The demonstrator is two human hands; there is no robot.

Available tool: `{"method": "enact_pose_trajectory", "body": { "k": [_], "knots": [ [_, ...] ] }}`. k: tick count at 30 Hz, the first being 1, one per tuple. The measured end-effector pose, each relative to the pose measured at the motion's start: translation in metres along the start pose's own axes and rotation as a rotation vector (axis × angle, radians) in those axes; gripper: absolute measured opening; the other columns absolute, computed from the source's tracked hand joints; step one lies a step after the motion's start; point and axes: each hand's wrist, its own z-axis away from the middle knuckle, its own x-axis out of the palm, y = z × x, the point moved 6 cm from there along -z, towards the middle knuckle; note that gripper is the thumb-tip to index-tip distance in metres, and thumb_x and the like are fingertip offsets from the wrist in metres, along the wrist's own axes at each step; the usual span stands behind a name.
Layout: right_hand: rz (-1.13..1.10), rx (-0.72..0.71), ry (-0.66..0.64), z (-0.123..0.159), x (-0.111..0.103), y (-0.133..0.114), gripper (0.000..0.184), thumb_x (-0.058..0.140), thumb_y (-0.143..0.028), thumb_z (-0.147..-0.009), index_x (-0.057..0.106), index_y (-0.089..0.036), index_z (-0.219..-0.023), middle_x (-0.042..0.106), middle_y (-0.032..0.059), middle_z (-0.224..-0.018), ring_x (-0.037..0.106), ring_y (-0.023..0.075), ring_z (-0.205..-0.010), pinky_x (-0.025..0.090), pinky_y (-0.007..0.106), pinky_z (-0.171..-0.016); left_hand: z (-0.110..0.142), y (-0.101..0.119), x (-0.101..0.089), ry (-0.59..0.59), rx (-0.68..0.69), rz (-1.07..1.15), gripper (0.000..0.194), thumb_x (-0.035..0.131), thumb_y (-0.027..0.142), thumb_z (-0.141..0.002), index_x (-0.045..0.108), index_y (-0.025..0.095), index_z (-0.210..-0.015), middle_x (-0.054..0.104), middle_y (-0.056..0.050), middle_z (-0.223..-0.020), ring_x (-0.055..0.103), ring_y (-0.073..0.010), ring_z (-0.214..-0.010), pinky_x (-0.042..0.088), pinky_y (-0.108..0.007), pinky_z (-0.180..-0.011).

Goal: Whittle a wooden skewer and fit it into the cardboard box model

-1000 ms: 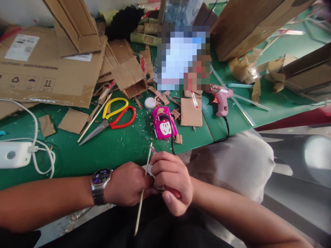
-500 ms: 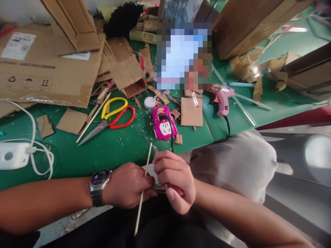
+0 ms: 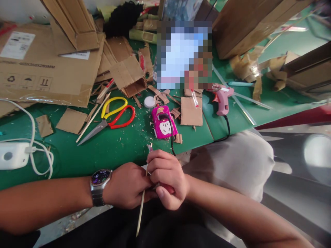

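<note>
A thin pale wooden stick [image 3: 141,213] is pinched in my left hand [image 3: 126,186], slanting from over my lap up toward the table edge. My right hand [image 3: 167,179] is closed around the red handle of a knife [image 3: 169,188]. Its short blade pokes out above my fingers and lies against the upper end of the stick. Both hands are close together, in front of the table's near edge. Most of the knife handle is hidden by my fingers. Beyond the hands a pink car-shaped power socket [image 3: 164,124] sits on the green table, a black cord plugged into it.
Scissors [image 3: 106,119] with yellow and red handles lie left of the socket. A pink glue gun [image 3: 222,100] rests at the right beside clear glue sticks [image 3: 244,110]. Cardboard scraps [image 3: 191,113], wood shavings and a white charger [image 3: 12,155] are on the table [image 3: 77,156]. Cardboard boxes [image 3: 258,27] stand behind.
My right hand first drew slightly right, away from the stick, then came back left, so the knife blade meets the stick's upper end. My left hand has stayed nearly still.
</note>
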Motion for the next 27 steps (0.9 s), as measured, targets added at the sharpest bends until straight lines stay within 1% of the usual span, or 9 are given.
{"method": "enact_pose_trajectory", "body": {
  "k": [3, 6, 10, 14, 18, 22, 24, 27],
  "knots": [
    [0.002, 0.006, -0.003, 0.0007, 0.0002, 0.0004, 0.012, 0.043, -0.032, -0.085, 0.048, -0.024, -0.078, 0.058, 0.0044, -0.072, 0.053, 0.0199, -0.071, 0.056, 0.040, -0.080, -0.0002, 0.0004, 0.0001, 0.000, -0.004, 0.000, 0.033, 0.043, 0.044, -0.104, 0.066, 0.021, -0.103, 0.074, -0.002, -0.080, 0.069, -0.0203, -0.066, 0.045, -0.033, -0.055],
    [0.020, -0.002, -0.019, 0.0017, -0.0004, -0.0028, 0.012, 0.044, -0.033, -0.084, 0.049, -0.023, -0.079, 0.060, 0.0048, -0.073, 0.055, 0.0204, -0.073, 0.057, 0.040, -0.081, -0.0003, 0.0010, -0.0017, 0.037, 0.011, -0.013, 0.038, 0.039, 0.045, -0.105, 0.066, 0.020, -0.096, 0.072, -0.003, -0.075, 0.067, -0.0198, -0.062, 0.044, -0.032, -0.053],
    [0.060, 0.018, -0.030, 0.0014, -0.0035, -0.0069, 0.013, 0.045, -0.034, -0.083, 0.051, -0.023, -0.078, 0.061, 0.0050, -0.073, 0.057, 0.0211, -0.074, 0.057, 0.040, -0.078, 0.0005, 0.0010, -0.0027, 0.063, 0.027, -0.015, 0.040, 0.039, 0.047, -0.104, 0.066, 0.020, -0.093, 0.071, -0.003, -0.074, 0.066, -0.0192, -0.061, 0.042, -0.032, -0.053],
    [0.055, 0.049, -0.027, 0.0000, -0.0049, -0.0060, 0.013, 0.045, -0.033, -0.083, 0.050, -0.023, -0.077, 0.060, 0.0048, -0.072, 0.057, 0.0209, -0.073, 0.056, 0.040, -0.076, 0.0006, -0.0003, -0.0018, 0.044, 0.003, 0.001, 0.039, 0.041, 0.049, -0.103, 0.067, 0.021, -0.096, 0.073, -0.002, -0.078, 0.067, -0.0197, -0.064, 0.043, -0.033, -0.054],
    [0.064, 0.019, -0.021, 0.0009, -0.0009, -0.0043, 0.010, 0.047, -0.032, -0.082, 0.048, -0.023, -0.076, 0.058, 0.0037, -0.071, 0.055, 0.0198, -0.070, 0.055, 0.039, -0.077, 0.0001, 0.0003, -0.0024, 0.042, 0.018, 0.010, 0.041, 0.039, 0.049, -0.104, 0.068, 0.021, -0.097, 0.073, -0.002, -0.078, 0.068, -0.0203, -0.064, 0.043, -0.034, -0.054],
    [0.073, -0.015, -0.005, 0.0025, 0.0025, -0.0034, 0.008, 0.048, -0.030, -0.078, 0.048, -0.023, -0.076, 0.058, 0.0038, -0.071, 0.053, 0.0191, -0.068, 0.055, 0.040, -0.077, 0.0006, -0.0007, -0.0005, 0.006, 0.014, 0.008, 0.043, 0.038, 0.050, -0.104, 0.068, 0.021, -0.091, 0.072, -0.003, -0.075, 0.067, -0.0209, -0.064, 0.042, -0.035, -0.054],
    [0.071, -0.022, 0.001, 0.0026, 0.0029, -0.0030, 0.007, 0.049, -0.029, -0.077, 0.048, -0.023, -0.075, 0.059, 0.0039, -0.070, 0.052, 0.0190, -0.067, 0.055, 0.040, -0.075, 0.0012, -0.0011, 0.0002, -0.003, 0.007, 0.007, 0.042, 0.039, 0.049, -0.104, 0.068, 0.022, -0.089, 0.072, -0.002, -0.075, 0.067, -0.0208, -0.064, 0.042, -0.035, -0.054],
    [0.056, -0.024, 0.007, 0.0022, 0.0025, -0.0025, 0.007, 0.050, -0.029, -0.077, 0.048, -0.022, -0.075, 0.058, 0.0039, -0.070, 0.051, 0.0188, -0.068, 0.055, 0.039, -0.075, 0.0015, 0.0002, -0.0004, 0.007, 0.016, 0.024, 0.038, 0.041, 0.046, -0.103, 0.068, 0.022, -0.094, 0.073, -0.001, -0.078, 0.068, -0.0205, -0.066, 0.043, -0.036, -0.055]
  ]
}}
